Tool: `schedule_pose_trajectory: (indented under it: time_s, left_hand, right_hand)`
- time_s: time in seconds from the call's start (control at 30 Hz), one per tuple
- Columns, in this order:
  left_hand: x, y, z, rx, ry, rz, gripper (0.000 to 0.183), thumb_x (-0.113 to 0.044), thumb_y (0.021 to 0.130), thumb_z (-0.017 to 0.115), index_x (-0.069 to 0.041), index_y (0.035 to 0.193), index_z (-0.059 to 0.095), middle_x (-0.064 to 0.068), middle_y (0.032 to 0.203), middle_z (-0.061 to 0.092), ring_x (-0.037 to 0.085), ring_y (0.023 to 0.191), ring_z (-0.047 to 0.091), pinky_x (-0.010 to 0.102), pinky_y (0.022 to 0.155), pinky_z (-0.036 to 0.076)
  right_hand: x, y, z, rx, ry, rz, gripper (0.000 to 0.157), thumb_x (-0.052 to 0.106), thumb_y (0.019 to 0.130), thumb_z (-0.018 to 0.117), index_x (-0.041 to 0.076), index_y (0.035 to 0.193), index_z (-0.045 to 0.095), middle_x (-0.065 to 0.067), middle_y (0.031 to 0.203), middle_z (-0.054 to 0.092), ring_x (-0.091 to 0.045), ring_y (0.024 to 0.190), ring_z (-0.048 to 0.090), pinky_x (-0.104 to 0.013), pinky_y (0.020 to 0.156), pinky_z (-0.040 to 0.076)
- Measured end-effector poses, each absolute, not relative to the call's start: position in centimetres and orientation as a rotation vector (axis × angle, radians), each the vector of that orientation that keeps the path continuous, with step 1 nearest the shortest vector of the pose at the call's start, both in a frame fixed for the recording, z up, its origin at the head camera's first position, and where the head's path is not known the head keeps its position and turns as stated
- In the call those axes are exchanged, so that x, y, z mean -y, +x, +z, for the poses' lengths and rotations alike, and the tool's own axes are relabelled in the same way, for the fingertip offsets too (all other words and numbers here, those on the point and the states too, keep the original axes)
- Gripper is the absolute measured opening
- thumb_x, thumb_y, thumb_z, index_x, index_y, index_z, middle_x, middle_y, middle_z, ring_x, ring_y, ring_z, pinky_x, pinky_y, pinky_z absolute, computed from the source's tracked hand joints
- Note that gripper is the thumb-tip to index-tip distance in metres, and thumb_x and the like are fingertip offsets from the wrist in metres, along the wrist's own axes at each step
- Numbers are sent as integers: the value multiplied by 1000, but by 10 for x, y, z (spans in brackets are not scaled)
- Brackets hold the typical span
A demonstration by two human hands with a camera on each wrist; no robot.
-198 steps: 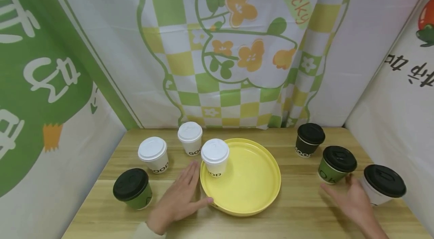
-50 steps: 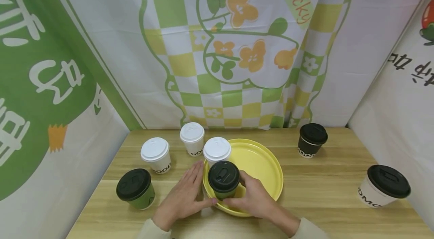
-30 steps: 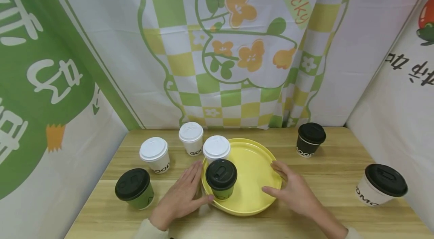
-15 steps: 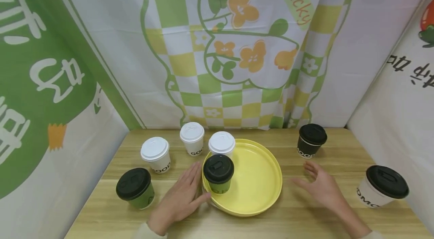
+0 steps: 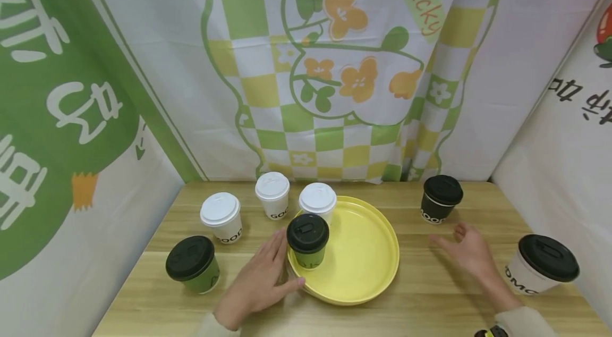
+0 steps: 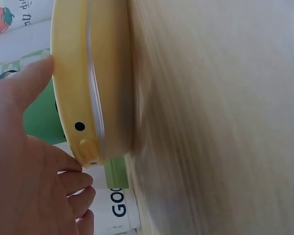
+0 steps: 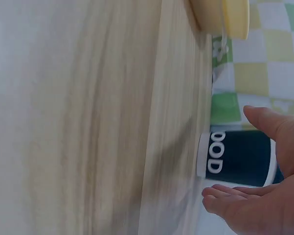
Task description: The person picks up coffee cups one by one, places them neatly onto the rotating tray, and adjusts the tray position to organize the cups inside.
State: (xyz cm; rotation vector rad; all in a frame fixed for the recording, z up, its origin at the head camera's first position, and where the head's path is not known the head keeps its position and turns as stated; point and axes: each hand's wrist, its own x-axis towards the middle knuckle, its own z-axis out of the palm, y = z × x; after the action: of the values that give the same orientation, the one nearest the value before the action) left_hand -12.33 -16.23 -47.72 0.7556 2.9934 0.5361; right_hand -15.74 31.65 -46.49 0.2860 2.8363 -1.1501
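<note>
My left hand (image 5: 260, 284) rests against the left side of a round yellow tray (image 5: 358, 284), thumb at its rim. In the left wrist view its fingers touch the tray's side wall (image 6: 68, 88). On the tray's left part stand a green paper cup with a black lid (image 5: 308, 238) and, behind it, a white lidded cup (image 5: 317, 200). My right hand (image 5: 470, 254) is over the table, right of the tray, thumb and fingers apart and holding nothing. Just beyond it stands a black paper cup (image 5: 441, 200), also seen past the fingers in the right wrist view (image 7: 239, 156).
Left of the tray stand two white lidded cups (image 5: 221, 217) (image 5: 272, 196) and a green cup with a black lid (image 5: 193, 264). A white cup with a black lid (image 5: 542, 264) is at the right. A patterned curtain (image 5: 330, 87) hangs behind the wooden table (image 5: 421, 305).
The right hand carried the green cup from the right onto the tray and let go, then moved right toward the black cup. Both tray cups shifted slightly backward. The left hand stayed.
</note>
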Motion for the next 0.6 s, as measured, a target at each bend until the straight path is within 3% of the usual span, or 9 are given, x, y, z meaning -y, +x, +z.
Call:
schedule_pose_trajectory:
  time_s: [0.2, 0.47, 0.6]
  left_hand:
    - [164, -126, -474, -2982, 783, 515, 93, -57, 105, 52, 9, 164, 22, 26, 174, 18, 42, 163, 21, 54, 133, 25]
    - [166, -129, -471, -3001, 764, 487, 75, -41, 111, 46, 6, 165, 21, 24, 175, 20, 41, 163, 23, 53, 133, 26]
    - [164, -129, -470, -3001, 728, 479, 79, -47, 111, 46, 4, 166, 20, 21, 176, 18, 39, 163, 22, 53, 133, 25]
  right_hand:
    - [-326, -170, -470, -2812, 322, -1180, 117, 56, 98, 69, -20, 160, 5, -48, 161, 21, -63, 149, 30, -68, 124, 32]
    - [-330, -185, -477, -2869, 321, -1152, 118, 57, 96, 71, -19, 161, 8, -47, 161, 22, -62, 150, 29, -69, 124, 32]
    - [-331, -192, -479, -2898, 311, -1123, 118, 57, 96, 71, -21, 159, 10, -49, 159, 23, -64, 148, 30, -70, 122, 34]
